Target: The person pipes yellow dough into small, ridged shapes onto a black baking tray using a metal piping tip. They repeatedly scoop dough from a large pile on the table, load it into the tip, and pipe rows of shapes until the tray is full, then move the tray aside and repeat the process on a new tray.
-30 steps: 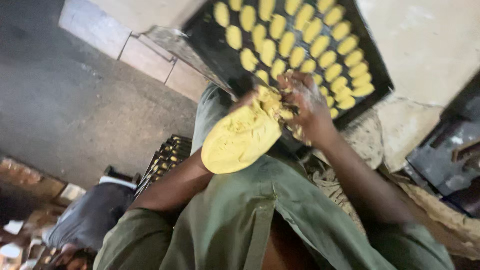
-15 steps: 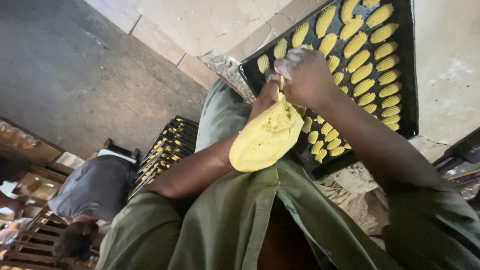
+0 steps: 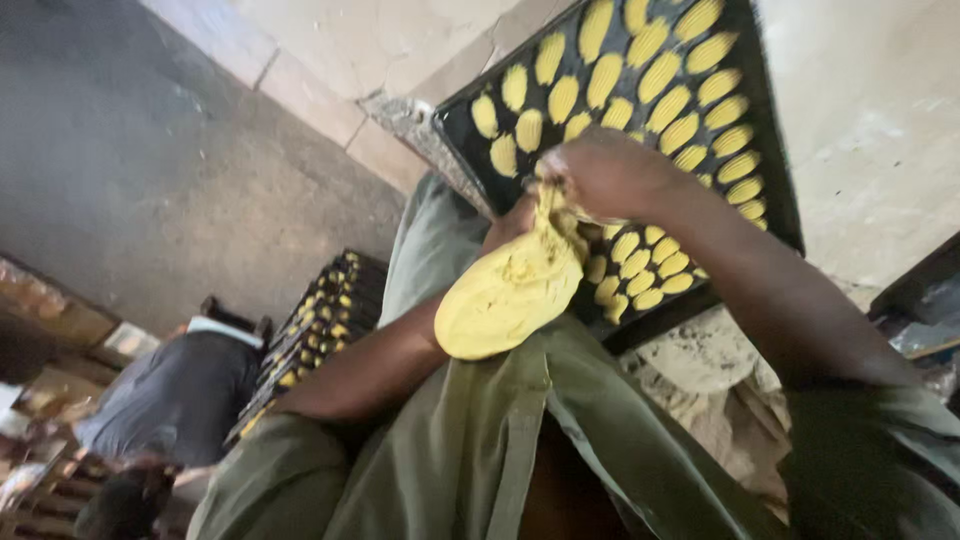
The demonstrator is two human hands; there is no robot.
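Pale, cracked concrete floor fills the far part of the head view, with a darker stretch of floor on the left. On it lies a black baking tray [image 3: 770,150], set flat so the soft ridged yellow dough pieces [image 3: 665,105] piped onto it sit in tidy rows.

Over the tray's near edge the right hand [image 3: 610,175] is clenched around the twisted neck of a yellow piping bag [image 3: 510,290], a grip that would keep the filling from backing out the top. The left hand [image 3: 515,222] is mostly hidden behind the bag's bulging body; it seems to support the bag from beneath, but I cannot tell whether it grips or only cradles. The bag hangs just above the person's olive-green clothing [image 3: 480,450].

Near left, a second filled tray [image 3: 320,320] rests on the floor beside another person in grey [image 3: 170,400].
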